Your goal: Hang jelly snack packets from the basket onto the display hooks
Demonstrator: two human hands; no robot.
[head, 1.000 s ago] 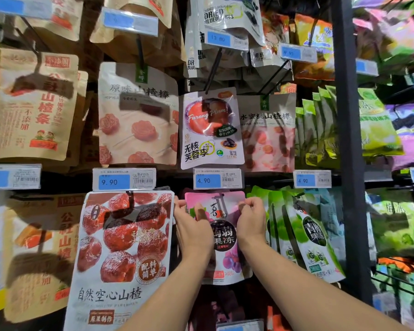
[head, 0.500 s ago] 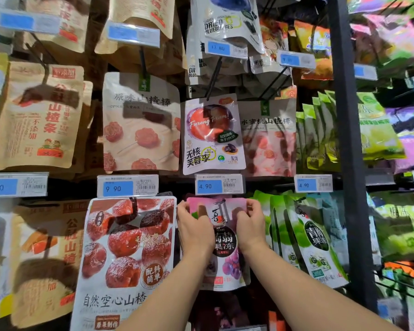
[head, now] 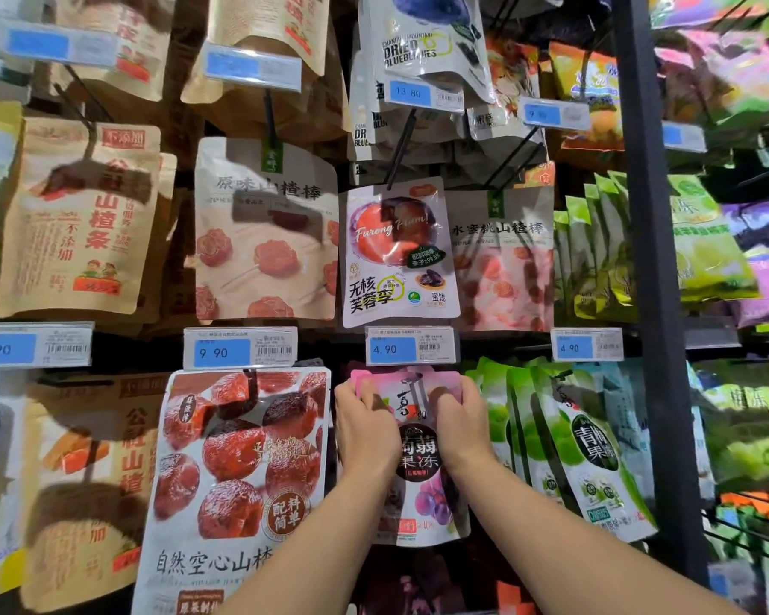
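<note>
Red fruit bag (head: 240,481): hangs close by on the left; could swing or slip its peg if an elbow bumps it on the way out
Green packets (head: 564,441): packed in a row on the right; could snag on knuckles and get dragged askew
Pink jelly packet (head: 414,463): held up between those two, just under the 4.90 tag; might miss the hook and drop once released
Left hand (head: 365,432): clamped on the packet's top left corner
Right hand (head: 460,426): clamped on its top right corner
Price tag (head: 411,347): hides the hook tip, so cannot tell whether the hole is on
Basket: out of view
</note>
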